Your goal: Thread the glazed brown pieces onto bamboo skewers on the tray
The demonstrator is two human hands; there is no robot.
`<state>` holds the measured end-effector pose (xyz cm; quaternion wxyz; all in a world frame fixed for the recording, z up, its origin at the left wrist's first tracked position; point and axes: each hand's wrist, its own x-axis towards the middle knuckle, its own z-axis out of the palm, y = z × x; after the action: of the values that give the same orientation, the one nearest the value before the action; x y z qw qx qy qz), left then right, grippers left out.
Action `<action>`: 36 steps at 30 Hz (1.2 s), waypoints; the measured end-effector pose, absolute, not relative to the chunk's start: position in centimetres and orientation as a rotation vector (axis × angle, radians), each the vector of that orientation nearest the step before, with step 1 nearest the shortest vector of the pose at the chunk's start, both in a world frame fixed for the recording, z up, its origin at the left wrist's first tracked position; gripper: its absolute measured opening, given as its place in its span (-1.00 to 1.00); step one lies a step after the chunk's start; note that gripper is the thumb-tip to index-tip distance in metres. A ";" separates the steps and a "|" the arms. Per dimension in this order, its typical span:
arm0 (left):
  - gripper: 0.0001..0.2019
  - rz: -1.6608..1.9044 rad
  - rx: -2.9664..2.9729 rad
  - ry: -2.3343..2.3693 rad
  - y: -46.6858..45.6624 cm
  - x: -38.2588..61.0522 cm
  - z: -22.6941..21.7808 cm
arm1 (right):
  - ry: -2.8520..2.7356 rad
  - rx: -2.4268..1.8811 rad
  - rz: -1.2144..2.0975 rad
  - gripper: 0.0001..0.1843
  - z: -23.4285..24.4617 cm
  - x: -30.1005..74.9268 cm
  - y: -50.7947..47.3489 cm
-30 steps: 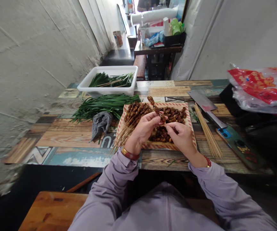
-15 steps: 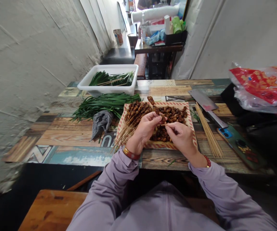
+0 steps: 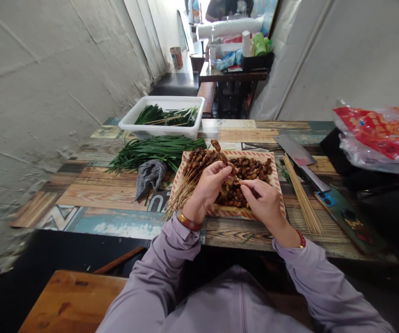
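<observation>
Both hands meet over a red-striped tray [image 3: 280, 190]. My left hand [image 3: 206, 187] is closed, thumb and fingers pinching glossy brown pupa-like pieces on a skewer [image 3: 215, 145]. The skewer slants, its loaded end pointing up and away from me. At its lower end, my right hand [image 3: 264, 201] is closed in a pinch on the thin stick. Loose brown pieces [image 3: 256, 169] are heaped in the tray's right half. Loaded skewers [image 3: 193, 169] lie bunched on its left, their bare ends jutting toward me. My hands hide part of the tray's middle.
Right of the tray lie bare bamboo sticks [image 3: 301, 199], a cleaver [image 3: 294, 150], a phone [image 3: 352, 222] and a plastic bag [image 3: 379, 134]. To the left are a grey cloth [image 3: 150, 178], long green leaves [image 3: 150, 150] and a white tub [image 3: 126, 124] holding more leaves.
The view has shifted slightly, so the table sits a little lower and further right. My hands keep nearly the same pinch on the skewer, my right hand slightly lower along it.
</observation>
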<state>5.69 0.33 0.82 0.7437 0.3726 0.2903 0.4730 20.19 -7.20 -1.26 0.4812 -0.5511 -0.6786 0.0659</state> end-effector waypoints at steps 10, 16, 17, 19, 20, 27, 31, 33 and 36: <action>-0.78 1.072 0.967 0.588 0.3 5.4 0.3 | -1.617 -1.478 0.387 -0.79 -1.7 20.6 -7.1; -0.57 1.143 0.887 0.622 0.2 5.1 0.8 | -1.380 -1.532 0.628 -0.68 -1.2 20.9 -6.9; -0.56 1.159 0.883 0.632 0.2 5.0 1.0 | -1.333 -1.523 0.687 -0.68 -0.8 20.8 -6.8; -0.59 1.164 0.885 0.574 0.1 4.6 1.6 | -1.238 -1.503 0.818 -0.67 0.0 20.5 -6.5; -0.61 1.156 0.888 0.510 0.0 4.3 2.0 | -1.191 -1.493 0.886 -0.66 0.5 20.2 -6.4; -0.68 1.320 0.986 0.429 -1.5 0.9 3.8 | -0.975 -1.427 1.213 -0.60 2.5 16.6 -5.6; -0.65 1.494 1.209 0.623 -2.6 -3.7 3.9 | -0.921 -1.310 1.314 -0.59 2.9 14.2 -4.8; -0.64 1.519 1.262 0.750 -3.0 -5.8 3.7 | -0.898 -1.248 1.355 -0.60 2.7 13.0 -4.1; -0.63 1.452 1.290 0.920 -3.5 -7.5 2.6 | -0.838 -1.187 1.375 -0.64 1.9 10.9 -3.0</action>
<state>-7.46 -3.55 2.64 0.4764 0.5277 0.3763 0.5941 10.94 -3.00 1.90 0.5400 -0.4994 -0.3525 0.5786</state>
